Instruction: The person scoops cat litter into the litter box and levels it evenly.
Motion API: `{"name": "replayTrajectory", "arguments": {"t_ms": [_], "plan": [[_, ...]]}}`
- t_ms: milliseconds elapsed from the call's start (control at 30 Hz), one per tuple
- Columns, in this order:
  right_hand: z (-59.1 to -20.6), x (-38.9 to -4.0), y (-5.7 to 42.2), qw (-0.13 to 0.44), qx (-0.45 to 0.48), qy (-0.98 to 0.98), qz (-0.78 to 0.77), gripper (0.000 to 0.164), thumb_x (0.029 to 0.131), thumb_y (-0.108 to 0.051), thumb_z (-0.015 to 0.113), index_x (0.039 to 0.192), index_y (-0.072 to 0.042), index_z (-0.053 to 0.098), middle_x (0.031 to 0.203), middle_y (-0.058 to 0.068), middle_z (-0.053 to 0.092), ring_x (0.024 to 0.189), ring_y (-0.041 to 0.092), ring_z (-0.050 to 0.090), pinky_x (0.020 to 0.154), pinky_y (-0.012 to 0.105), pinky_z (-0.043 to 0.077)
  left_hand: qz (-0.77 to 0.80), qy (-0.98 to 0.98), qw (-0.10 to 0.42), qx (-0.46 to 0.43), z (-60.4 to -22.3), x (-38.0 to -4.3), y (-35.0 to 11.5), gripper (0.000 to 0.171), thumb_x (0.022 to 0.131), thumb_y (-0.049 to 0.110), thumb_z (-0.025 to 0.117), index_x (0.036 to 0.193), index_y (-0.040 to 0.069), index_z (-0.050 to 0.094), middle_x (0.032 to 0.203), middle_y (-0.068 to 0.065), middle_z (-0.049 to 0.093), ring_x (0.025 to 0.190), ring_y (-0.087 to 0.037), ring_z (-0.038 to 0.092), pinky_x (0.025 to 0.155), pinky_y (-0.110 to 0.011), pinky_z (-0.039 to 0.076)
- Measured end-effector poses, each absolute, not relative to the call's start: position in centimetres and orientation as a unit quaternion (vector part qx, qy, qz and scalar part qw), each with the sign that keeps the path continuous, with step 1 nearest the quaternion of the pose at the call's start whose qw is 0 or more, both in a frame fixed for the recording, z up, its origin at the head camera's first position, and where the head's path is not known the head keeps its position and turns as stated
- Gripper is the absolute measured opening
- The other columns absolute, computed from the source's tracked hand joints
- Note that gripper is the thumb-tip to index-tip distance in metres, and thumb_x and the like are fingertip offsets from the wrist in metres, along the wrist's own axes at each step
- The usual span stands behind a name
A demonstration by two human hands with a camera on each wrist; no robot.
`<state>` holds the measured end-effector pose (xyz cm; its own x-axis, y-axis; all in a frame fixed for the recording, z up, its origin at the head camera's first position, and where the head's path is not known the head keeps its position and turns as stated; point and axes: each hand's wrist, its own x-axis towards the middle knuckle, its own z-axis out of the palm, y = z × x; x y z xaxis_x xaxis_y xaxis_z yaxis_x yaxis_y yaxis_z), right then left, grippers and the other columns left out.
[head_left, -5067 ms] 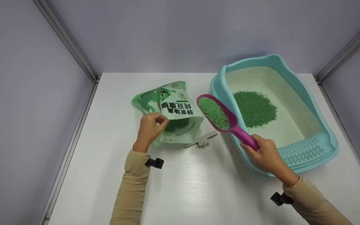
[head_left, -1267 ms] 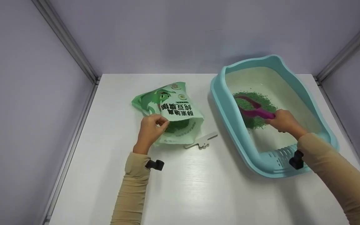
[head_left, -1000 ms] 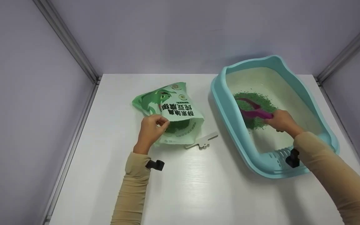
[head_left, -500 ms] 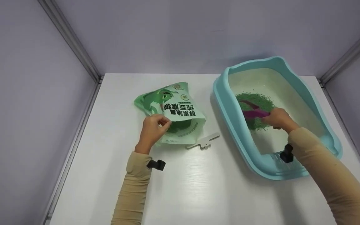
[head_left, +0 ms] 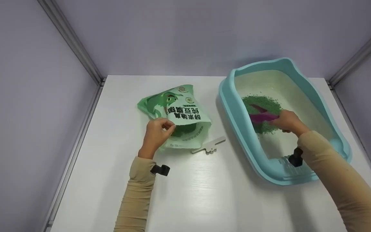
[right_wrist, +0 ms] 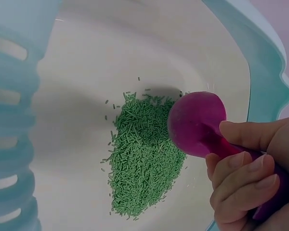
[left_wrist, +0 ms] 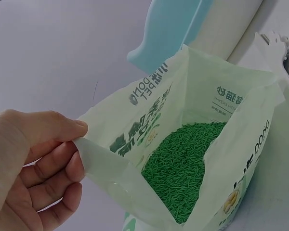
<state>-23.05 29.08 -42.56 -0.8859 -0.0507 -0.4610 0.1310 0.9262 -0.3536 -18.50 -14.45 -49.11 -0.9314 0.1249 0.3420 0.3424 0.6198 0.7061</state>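
My left hand [head_left: 157, 134] pinches the edge of an open green bag [left_wrist: 250, 144] of cat litter between thumb and finger. Green pellets [left_wrist: 183, 163] fill part of the bag. Inside the turquoise litter box [head_left: 242, 135], my right hand [head_left: 287, 121] grips the handle of a magenta scoop [right_wrist: 202, 120]. The scoop is tilted low over a heap of green pellets [right_wrist: 142, 163] on the pale floor of the box. The head view hides part of its bowl behind the box's near-left wall, and I see no pellets in it.
A light-coloured notched flat piece [head_left: 209, 147] lies on the white table [head_left: 198, 193] between bag and box. The box's slotted step [right_wrist: 12, 134] is at its near end. Grey walls [head_left: 201, 35] stand behind and at both sides.
The scoop, heaped with pellets beside the box's left rim at first, went into the box over the heap. Since then it has tilted further and shifted slightly left. The left hand stays put.
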Motion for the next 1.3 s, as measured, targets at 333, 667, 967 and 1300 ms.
{"name": "replayTrajectory", "arguments": {"t_ms": [333, 667, 967, 1300], "plan": [[-42.1, -21.1, 29.9, 0.256, 0.019, 0.948, -0.188, 0.034, 0.089, -0.029, 0.059, 0.088, 0.006, 0.058, 0.059, -0.002, 0.047, 0.05, 0.009, 0.044, 0.047, 0.024, 0.042, -0.424, -0.886, 0.133, -0.133, -49.3, -18.6, -14.5, 0.008, 0.085, 0.012, 0.072, 0.081, 0.004, 0.074, 0.078, -0.013, 0.072, 0.072, -0.024, 0.068, 0.07, -0.038, 0.057], [-41.0, -18.8, 30.6, 0.277, 0.008, 0.946, -0.169, 0.035, 0.089, -0.028, 0.059, 0.083, 0.006, 0.059, 0.056, -0.004, 0.047, 0.048, 0.008, 0.043, 0.046, 0.024, 0.04, -0.422, -0.887, 0.131, -0.134, -49.4, -18.5, -14.4, 0.008, 0.084, 0.011, 0.072, 0.081, 0.004, 0.074, 0.077, -0.013, 0.072, 0.072, -0.024, 0.068, 0.07, -0.038, 0.057], [-40.4, -17.0, 31.8, 0.304, 0.013, 0.935, -0.182, 0.034, 0.09, -0.028, 0.059, 0.084, 0.005, 0.058, 0.055, -0.005, 0.042, 0.048, 0.007, 0.038, 0.046, 0.024, 0.036, -0.424, -0.885, 0.136, -0.137, -49.4, -18.6, -14.5, 0.008, 0.084, 0.01, 0.072, 0.08, 0.003, 0.073, 0.077, -0.013, 0.071, 0.072, -0.025, 0.068, 0.07, -0.038, 0.058], [-39.3, -14.8, 34.3, 0.335, 0.01, 0.926, -0.177, 0.042, 0.09, -0.03, 0.061, 0.097, 0.012, 0.06, 0.055, -0.006, 0.04, 0.05, 0.008, 0.039, 0.047, 0.021, 0.036, -0.422, -0.884, 0.142, -0.142, -49.7, -18.8, -14.5, 0.008, 0.084, 0.01, 0.072, 0.08, 0.003, 0.073, 0.076, -0.013, 0.072, 0.071, -0.024, 0.068, 0.069, -0.037, 0.058]]}}
